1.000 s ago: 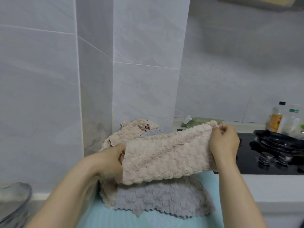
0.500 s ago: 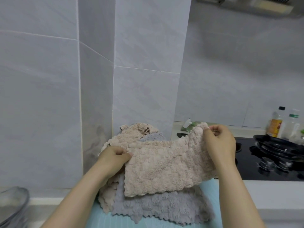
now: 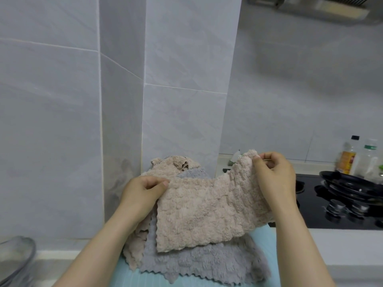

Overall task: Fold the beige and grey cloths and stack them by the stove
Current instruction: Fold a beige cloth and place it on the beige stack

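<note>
I hold a fluffy beige cloth (image 3: 207, 212) spread in the air between both hands. My left hand (image 3: 143, 193) pinches its upper left corner. My right hand (image 3: 273, 175) pinches the upper right corner, held higher. Under it a grey cloth (image 3: 196, 266) with a zigzag edge lies on a light blue mat (image 3: 267, 241). Another beige cloth (image 3: 172, 164) lies crumpled behind and to the left of the grey one, against the tiled wall. The black stove (image 3: 331, 206) is to the right.
A black pan (image 3: 352, 185) sits on the stove, with knobs in front. Two bottles (image 3: 350, 158) stand at the back right. A tiled pillar rises behind the cloths. A grey rounded rim (image 3: 18, 259) shows at the bottom left. A range hood hangs top right.
The held beige cloth has opened from a folded band into a longer hanging sheet. My left hand shifted its grip to the top corner and both hands rose slightly.
</note>
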Tool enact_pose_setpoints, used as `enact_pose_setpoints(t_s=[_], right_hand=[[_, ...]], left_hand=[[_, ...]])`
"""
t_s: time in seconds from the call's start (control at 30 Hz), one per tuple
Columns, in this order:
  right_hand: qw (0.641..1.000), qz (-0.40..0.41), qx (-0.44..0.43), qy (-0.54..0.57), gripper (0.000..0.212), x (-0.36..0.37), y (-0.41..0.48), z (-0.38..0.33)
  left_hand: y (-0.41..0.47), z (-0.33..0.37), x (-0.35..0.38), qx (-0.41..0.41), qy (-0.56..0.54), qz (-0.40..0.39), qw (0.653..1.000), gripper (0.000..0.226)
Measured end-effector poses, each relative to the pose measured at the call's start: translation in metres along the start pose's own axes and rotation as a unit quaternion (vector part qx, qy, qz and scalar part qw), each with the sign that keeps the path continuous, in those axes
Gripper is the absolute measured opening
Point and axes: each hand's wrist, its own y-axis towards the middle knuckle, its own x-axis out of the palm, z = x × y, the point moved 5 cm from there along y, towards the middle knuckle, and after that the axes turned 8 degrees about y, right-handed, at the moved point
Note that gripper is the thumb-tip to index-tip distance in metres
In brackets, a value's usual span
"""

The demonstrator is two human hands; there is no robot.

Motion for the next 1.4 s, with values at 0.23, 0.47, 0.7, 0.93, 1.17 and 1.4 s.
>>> enact_pose_setpoints(t_s=[0.23,0.47,0.7,0.93,1.17,1.4], right_hand=[[1.0,0.001,-0.007,0.01,0.011,0.0,-0.001,-0.001],[1.0,0.016,0.004,0.018,0.011,-0.005,0.001,0.003],[1.0,0.005,0.0,0.016,0.011,-0.002,0.0,0.004],[1.0,0.016,0.015,0.012,0.012,-0.005,0.003,0.012],[0.999,0.031,0.038,0.006,0.013,-0.01,0.006,0.024],[0.999,0.022,0.035,0.01,0.012,-0.004,0.005,0.023]], left_hand=[[-0.002,0.01,-0.008,0.039,0.036,0.055,0.997,0.004],[0.004,-0.001,-0.013,0.01,0.068,-0.046,0.997,0.03],[0.004,-0.002,-0.014,0.031,0.222,-0.026,0.974,0.02],[0.01,-0.005,-0.016,0.01,0.059,0.063,0.996,0.01],[0.013,-0.018,-0.001,-0.024,0.06,0.064,0.996,0.011],[0.011,-0.02,0.004,-0.082,-0.037,0.041,0.995,0.018]])
